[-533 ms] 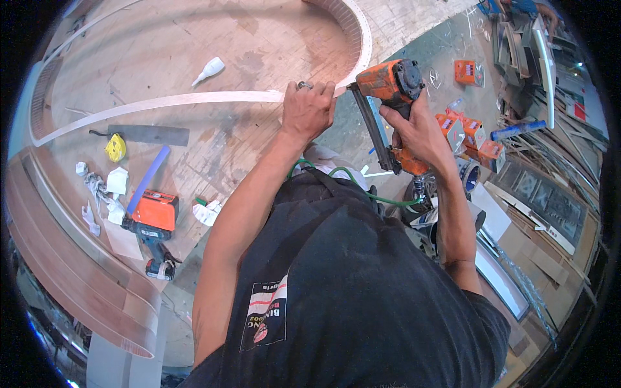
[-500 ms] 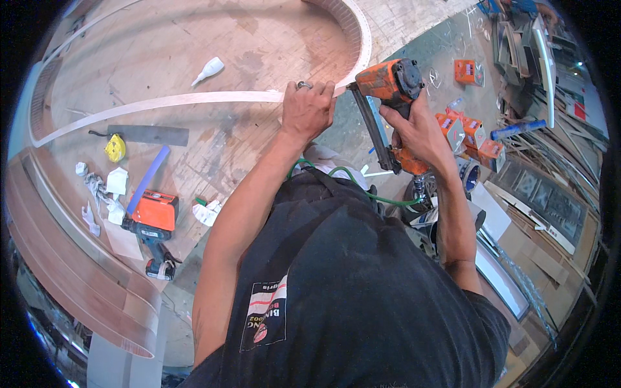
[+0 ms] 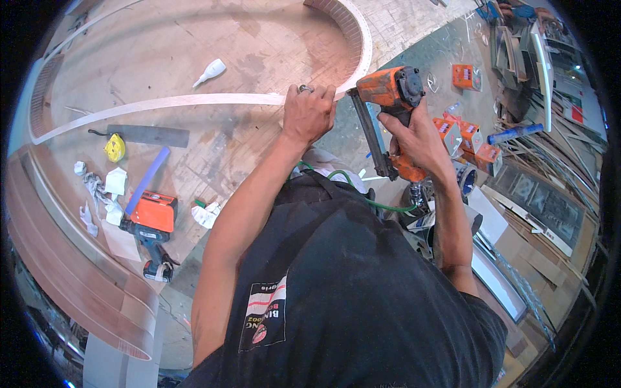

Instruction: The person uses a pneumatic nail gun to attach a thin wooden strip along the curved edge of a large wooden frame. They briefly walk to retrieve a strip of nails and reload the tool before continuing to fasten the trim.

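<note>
My left hand (image 3: 308, 115) presses down on the end of a long, thin, pale wooden strip (image 3: 162, 105) that curves across the plywood worktop (image 3: 149, 58). Its fingers curl over the strip at the worktop's edge. My right hand (image 3: 414, 139) grips the handle of an orange pneumatic nail gun (image 3: 387, 103), whose nose points at the strip's end right beside my left hand. A green air hose (image 3: 362, 194) trails from the gun toward my body.
On the worktop lie a white glue bottle (image 3: 210, 71), a yellow tape measure (image 3: 114, 147), a dark flat bar (image 3: 147, 135), a blue stick (image 3: 147, 178), crumpled rags (image 3: 97, 191) and an orange power tool (image 3: 152, 223). Orange boxes (image 3: 472, 136) and stacked frames crowd the floor at right.
</note>
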Available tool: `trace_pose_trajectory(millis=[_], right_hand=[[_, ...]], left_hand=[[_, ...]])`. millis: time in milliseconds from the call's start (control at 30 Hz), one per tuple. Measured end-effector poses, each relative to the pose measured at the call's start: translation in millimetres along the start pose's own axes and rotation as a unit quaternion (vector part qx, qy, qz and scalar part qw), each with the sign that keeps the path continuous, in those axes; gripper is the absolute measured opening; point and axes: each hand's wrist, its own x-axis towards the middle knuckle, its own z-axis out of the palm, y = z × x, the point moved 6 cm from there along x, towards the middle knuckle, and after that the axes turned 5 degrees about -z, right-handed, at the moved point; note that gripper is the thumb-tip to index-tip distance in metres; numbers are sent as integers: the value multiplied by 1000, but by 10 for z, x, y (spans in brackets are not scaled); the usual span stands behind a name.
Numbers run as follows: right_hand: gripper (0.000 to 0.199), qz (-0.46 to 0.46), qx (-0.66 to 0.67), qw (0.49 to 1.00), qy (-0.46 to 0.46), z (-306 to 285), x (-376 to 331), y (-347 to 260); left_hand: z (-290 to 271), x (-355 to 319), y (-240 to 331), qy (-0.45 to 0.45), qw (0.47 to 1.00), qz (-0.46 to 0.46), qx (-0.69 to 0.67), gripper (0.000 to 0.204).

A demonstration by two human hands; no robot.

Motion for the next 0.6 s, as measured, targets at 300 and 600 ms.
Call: trace_pose_trajectory(millis=[300, 600], right_hand=[[74, -28, -61, 998, -13, 17, 42, -32], [65, -14, -10, 1000, 4, 25, -30, -91]], left_hand=[[7, 13, -1, -14, 1000, -5, 0, 26], [-21, 18, 14, -2, 1000, -2, -6, 21]])
